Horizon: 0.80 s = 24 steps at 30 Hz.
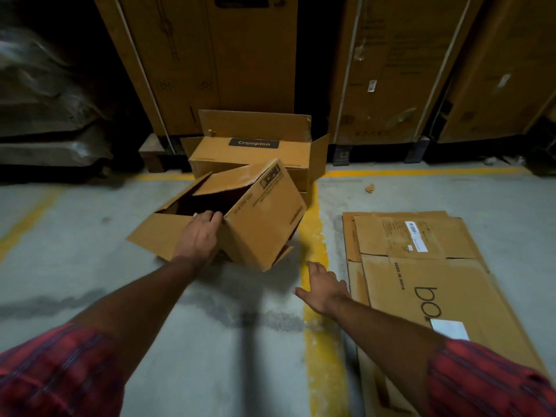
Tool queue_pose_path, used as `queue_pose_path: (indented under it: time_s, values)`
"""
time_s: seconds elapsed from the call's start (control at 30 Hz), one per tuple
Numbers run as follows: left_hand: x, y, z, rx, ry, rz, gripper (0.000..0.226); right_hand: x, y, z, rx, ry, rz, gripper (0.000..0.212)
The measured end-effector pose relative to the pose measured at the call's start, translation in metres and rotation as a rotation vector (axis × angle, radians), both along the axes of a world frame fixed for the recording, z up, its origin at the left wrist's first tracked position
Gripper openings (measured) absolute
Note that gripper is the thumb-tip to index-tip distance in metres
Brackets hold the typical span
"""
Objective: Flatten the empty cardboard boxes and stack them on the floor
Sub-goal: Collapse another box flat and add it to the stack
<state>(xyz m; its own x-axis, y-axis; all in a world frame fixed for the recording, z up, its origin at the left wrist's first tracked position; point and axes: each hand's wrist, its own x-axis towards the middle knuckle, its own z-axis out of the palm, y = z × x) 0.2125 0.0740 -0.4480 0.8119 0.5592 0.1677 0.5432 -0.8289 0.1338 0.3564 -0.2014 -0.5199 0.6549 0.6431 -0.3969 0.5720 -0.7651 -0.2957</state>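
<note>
— Where's the box (pixel 264 224)?
— At 12 o'clock, tilted; my left hand (pixel 200 236) curls over its open rim.
— Your right hand (pixel 323 288)?
— Fingers spread, empty, beside the flattened stack (pixel 436 281) at 4 o'clock.

Two open boxes (pixel 264 224), perhaps two flattened boxes (pixel 436 290).

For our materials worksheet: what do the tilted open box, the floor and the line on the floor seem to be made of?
Tilted box: brown corrugated cardboard with a matt finish, judging by its creased flaps and printed marks.
Floor: probably bare concrete, since it is grey, dull and mottled with stains.
Line: likely yellow paint, as it is worn and ragged at its edges.
</note>
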Motion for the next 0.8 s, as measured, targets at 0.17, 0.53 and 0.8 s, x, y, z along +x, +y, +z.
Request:
queue_pose_path:
  time_s: [0.17,0.53,0.8]
  values:
    - [-0.032,-0.070,0.055,-0.104,-0.161,-0.048,0.024,-0.030,-0.028,0.042,0.182,0.187,-0.195,0.104]
    - [-0.041,-0.190,0.116,-0.208,-0.312,-0.142,0.029,-0.059,-0.141,0.109,0.720,0.468,-0.439,0.120]
    - [-0.023,-0.208,0.158,-0.290,-0.331,-0.356,0.025,-0.046,-0.150,0.158,1.074,0.416,-0.618,0.137]
